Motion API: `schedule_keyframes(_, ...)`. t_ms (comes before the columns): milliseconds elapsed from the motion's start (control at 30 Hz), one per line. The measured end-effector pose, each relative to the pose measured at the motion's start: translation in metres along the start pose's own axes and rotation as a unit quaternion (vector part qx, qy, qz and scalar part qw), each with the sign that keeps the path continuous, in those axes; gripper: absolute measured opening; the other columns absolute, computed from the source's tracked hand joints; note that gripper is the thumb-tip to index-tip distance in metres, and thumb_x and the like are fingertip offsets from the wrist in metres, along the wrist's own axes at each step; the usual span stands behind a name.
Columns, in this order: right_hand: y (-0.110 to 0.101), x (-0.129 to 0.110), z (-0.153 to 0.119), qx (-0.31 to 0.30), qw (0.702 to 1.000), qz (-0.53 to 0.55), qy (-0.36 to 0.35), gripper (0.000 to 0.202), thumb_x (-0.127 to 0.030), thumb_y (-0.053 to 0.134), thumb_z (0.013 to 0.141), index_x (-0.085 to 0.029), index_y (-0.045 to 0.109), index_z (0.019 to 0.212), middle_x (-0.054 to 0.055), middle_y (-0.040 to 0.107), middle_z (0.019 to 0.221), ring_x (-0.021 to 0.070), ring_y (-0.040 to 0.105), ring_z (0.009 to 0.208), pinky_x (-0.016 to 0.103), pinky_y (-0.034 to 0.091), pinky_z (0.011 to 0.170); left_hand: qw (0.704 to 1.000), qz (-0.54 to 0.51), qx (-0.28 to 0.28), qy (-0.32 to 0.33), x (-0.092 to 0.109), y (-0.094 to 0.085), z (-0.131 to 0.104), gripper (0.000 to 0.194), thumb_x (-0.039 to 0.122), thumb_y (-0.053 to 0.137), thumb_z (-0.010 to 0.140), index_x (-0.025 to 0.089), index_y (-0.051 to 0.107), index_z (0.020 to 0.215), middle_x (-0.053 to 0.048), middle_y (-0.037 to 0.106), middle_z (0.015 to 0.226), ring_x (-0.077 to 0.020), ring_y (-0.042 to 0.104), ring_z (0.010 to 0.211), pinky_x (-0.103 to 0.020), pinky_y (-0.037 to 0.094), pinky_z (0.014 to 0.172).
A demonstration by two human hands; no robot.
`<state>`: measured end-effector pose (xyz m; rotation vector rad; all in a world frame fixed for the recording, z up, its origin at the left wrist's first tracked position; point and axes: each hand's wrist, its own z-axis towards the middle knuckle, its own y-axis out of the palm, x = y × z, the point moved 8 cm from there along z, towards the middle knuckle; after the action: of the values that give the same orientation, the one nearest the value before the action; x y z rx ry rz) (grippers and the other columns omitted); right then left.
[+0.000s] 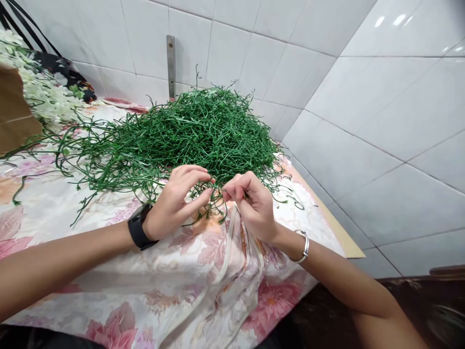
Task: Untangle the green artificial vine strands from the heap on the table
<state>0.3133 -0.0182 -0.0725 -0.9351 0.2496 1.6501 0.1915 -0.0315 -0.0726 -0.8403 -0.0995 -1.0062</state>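
Observation:
A large tangled heap of thin green artificial stems (203,131) lies on a floral cloth in front of me. My right hand (252,201) is closed in a pinch at the heap's front edge, with a thin green stem (219,189) at its fingertips. Facing it, my left hand (181,196) has its fingers curved and the thumb a little apart from the index finger. Its fingertips come close to the same stem. More loose stems hang just below and behind both hands, and the far end of the pinched stem is hidden.
White artificial flowers (39,87) and a piece of brown cardboard (16,111) are at the left. The floral cloth (152,286) covers the table and bunches below my hands. White tiled walls (381,121) close off the back and right, with a metal bracket (170,68) behind the heap.

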Motion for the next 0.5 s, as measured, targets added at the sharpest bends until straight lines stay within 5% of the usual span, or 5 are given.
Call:
schedule_keyframes(200,0.004,-0.008,-0.004,-0.027,0.999,-0.029,-0.024,0.025,0.005,0.035,0.072,-0.020,0.035,0.071,-0.001,0.044,0.068,0.0114,0.046,0.068,0.028,0.038,0.062,0.996,0.039,0.001,0.080,0.009,0.003,-0.002,0.020,0.017,0.042,0.088,0.016,0.053,0.104,-0.007,0.061,0.100,-0.0181,0.051,0.103,-0.039,0.034,0.096)
schedule_keyframes(300,0.000,-0.010,-0.003,-0.013,0.999,-0.027,-0.020,0.023,0.003,0.038,0.073,-0.020,0.035,0.069,-0.001,0.043,0.067,0.0112,0.044,0.066,0.028,0.037,0.060,0.990,0.075,-0.021,0.115,0.012,0.008,-0.003,0.017,0.017,0.039,0.089,0.014,0.055,0.096,-0.006,0.062,0.086,-0.0172,0.054,0.085,-0.036,0.040,0.083)
schedule_keyframes(500,-0.010,0.010,0.005,0.019,0.986,0.132,0.102,0.023,-0.007,0.045,0.081,-0.019,0.032,0.067,-0.003,0.039,0.063,0.0066,0.040,0.057,0.022,0.032,0.052,0.986,0.097,-0.039,0.128,0.014,0.013,-0.007,0.016,0.014,0.038,0.088,0.014,0.052,0.081,-0.003,0.053,0.065,-0.0157,0.043,0.066,-0.028,0.036,0.061)
